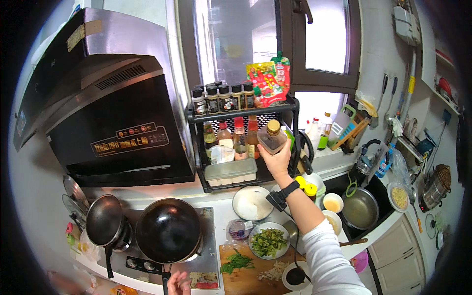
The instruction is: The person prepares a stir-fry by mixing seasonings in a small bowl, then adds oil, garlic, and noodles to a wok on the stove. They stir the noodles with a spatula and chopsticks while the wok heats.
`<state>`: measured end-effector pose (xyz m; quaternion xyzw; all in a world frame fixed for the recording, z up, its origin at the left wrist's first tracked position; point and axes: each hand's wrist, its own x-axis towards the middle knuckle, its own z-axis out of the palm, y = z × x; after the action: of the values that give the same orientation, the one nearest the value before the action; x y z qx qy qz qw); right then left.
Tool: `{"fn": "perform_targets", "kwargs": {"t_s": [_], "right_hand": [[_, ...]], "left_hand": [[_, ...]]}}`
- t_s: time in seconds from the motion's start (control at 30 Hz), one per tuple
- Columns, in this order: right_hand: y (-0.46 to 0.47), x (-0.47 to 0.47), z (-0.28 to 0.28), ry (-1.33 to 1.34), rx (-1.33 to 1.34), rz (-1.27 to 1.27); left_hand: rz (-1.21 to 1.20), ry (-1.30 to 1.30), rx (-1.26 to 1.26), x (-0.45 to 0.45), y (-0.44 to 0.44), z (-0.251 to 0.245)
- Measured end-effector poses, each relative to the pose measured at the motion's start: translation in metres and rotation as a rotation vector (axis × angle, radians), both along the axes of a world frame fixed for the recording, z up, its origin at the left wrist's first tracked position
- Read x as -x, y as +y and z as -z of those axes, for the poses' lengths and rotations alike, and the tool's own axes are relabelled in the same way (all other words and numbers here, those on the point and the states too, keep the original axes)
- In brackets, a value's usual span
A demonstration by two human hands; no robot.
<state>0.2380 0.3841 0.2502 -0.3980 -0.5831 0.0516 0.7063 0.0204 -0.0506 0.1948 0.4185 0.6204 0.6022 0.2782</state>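
My right hand [276, 160] grips a clear bottle with a gold cap [273, 129] at the right end of the black rack's lower shelf. Several sauce bottles [239, 138] stand to its left, behind a lidded plastic container [231, 172]. My left hand [179, 284] is at the bottom edge, partly cut off, beside the handle of a black wok [168, 230] on the stove; whether it touches the handle is unclear. Chopped green vegetables [269, 242] fill a white plate. Cut green pieces [237, 261] and chopped pale pieces [274, 271] lie on the wooden cutting board [228, 282].
A frying pan [105, 220] sits on the left burner under the range hood [121, 129]. Spice jars [224, 99] and seasoning packets [269, 81] occupy the rack's top. A small bowl of dark liquid [295, 276] is on the board's right edge. A metal pot [359, 208] stands in the sink.
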Motion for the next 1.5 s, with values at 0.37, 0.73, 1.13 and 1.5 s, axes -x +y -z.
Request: {"fn": "perform_targets", "kwargs": {"t_s": [0.37, 0.73, 1.13, 1.5], "right_hand": [[-0.251, -0.113, -0.031, -0.371, 0.554, -0.636], [-0.387, -0.205, 0.051, -0.475, 0.945, -0.358], [-0.426, -0.218, 0.122, -0.671, 1.02, -0.027], [-0.43, -0.231, 0.137, -0.838, 1.031, 0.027]], "left_hand": [[0.381, 0.411, -0.457, -0.099, 0.096, -0.085], [1.073, 0.845, -0.512, -0.197, 0.117, -0.033], [1.048, 0.436, 0.005, -0.209, 0.101, 0.063], [1.111, -0.109, 0.293, -0.196, 0.084, 0.117]]}}
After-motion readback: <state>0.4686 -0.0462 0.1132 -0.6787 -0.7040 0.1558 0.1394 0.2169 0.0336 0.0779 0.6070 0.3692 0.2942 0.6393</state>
